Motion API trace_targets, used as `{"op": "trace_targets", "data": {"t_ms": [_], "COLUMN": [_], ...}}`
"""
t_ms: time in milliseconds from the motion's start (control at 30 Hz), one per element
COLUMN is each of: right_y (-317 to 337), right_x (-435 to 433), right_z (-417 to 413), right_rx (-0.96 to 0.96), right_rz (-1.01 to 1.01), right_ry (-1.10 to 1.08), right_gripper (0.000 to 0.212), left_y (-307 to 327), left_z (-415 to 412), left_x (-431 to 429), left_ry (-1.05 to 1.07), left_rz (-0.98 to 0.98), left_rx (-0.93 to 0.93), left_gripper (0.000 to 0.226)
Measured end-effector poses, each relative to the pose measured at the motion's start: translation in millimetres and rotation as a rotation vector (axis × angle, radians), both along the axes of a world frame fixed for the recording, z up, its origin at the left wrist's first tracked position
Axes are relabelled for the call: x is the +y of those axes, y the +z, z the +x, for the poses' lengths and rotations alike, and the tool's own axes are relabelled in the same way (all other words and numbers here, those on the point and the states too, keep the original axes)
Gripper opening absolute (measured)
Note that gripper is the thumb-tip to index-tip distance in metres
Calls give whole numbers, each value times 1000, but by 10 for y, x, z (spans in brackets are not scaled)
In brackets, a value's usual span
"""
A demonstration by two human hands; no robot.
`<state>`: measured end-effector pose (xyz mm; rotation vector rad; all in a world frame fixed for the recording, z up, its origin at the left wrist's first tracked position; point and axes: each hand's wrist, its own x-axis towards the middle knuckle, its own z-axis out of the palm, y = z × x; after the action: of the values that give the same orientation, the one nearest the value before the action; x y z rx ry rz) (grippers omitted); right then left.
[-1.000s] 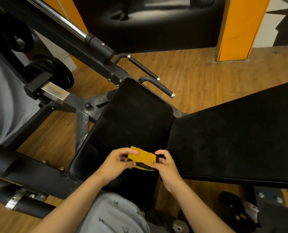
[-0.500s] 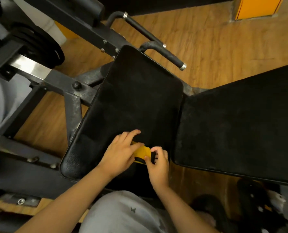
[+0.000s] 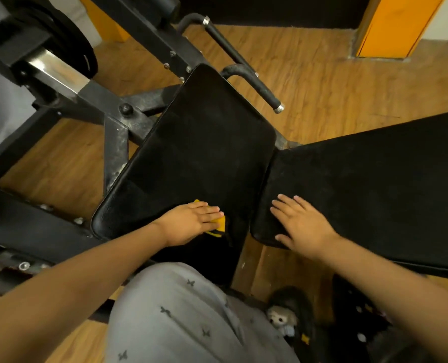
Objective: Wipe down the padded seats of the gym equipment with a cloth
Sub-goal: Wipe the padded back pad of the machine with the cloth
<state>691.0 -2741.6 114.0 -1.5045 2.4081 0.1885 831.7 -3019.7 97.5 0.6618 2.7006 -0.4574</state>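
- Fingers (image 3: pixel 210 211) of left hand (image 3: pixel 188 222) flat together on cloth (image 3: pixel 221 223); right hand (image 3: pixel 302 226) has its fingers spread on back pad (image 3: pixel 374 184).
- Cloth's yellow, dark-trimmed, at seat pad (image 3: pixel 204 142) near edge, bare pad beyond.

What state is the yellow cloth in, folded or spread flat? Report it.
Folded or bunched small, not spread: the left hand lies flat over the yellow cloth on the seat pad; only small edges show.

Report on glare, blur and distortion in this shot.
Head view: glare whitens the chrome bar at upper left; the black seat pad and back pad look nearly featureless in the dim light; wide-angle distortion bends straight lines toward the picture's edges; the forearms near the bottom edge are soft; the left hand hides most of the yellow cloth.
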Motion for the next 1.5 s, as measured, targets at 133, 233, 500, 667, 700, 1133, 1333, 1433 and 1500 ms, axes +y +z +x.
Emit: {"op": "trace_targets", "data": {"t_ms": [133,233,500,667,700,1133,1333,1433,1500], "right_y": [31,-33,-102,-134,-135,-221,-308,-311,-315], "right_x": [120,86,77,96,94,-272,-266,-266,-269], "right_z": [-266,-256,-283,-307,-310,-745,-755,-767,-762], "right_rx": [-34,-28,-41,-46,-49,17,-3,-6,-14], "right_rz": [136,154,104,90,91,140,144,134,124], "right_ry": [-55,-49,-76,-67,-67,-46,-39,-45,-47], "right_gripper": [67,67,71,73,73,70,70,71,71], "left_y": [-88,-86,-201,-364,-389,-333,-385,-382,-434], "left_z": [-63,-47,-558,-592,-597,-853,-1169,-1478,-1650], "left_x": [34,23,102,-5,-41,-102,-57,-48,-17], "left_ry": [15,-43,-87,-100,-122,-248,-266,-216,-181], "left_rz": [-73,-63,269,232,233,245,216,166,118], "left_rx": [-70,-35,114,-5,4,-58,76,110,105], "left_gripper": [52,56,53,44,42,29,28,30,31]}}
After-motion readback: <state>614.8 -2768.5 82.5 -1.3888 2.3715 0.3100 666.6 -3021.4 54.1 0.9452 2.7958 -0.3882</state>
